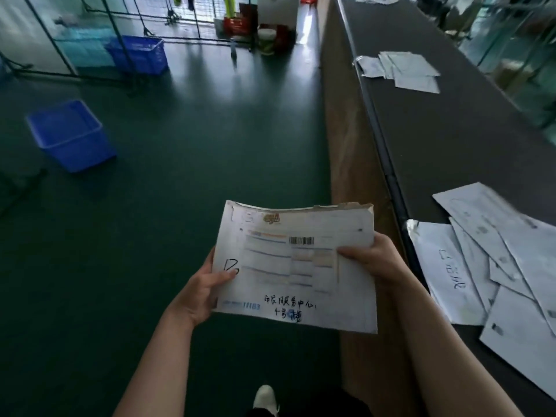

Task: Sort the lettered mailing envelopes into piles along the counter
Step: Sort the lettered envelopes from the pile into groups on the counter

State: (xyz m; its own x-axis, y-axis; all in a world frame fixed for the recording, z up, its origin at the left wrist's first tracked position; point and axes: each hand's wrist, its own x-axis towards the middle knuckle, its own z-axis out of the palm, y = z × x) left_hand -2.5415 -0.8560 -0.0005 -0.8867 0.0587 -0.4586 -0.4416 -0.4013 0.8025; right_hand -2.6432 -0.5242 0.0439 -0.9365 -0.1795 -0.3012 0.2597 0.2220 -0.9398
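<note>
Gripping envelope stack w/ both hands, L & R; dark counter right, green floor.

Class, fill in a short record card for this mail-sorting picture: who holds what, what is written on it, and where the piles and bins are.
Held item: stack of envelopes, gripped by left hand and right hand
Marking: handwritten letter, seemingly "B", by the left thumb
Near pile: loose envelopes on the counter, to the person's right
Far pile: farther along the counter
Bins: one blue bin on the floor at left; blue basket beyond
</note>
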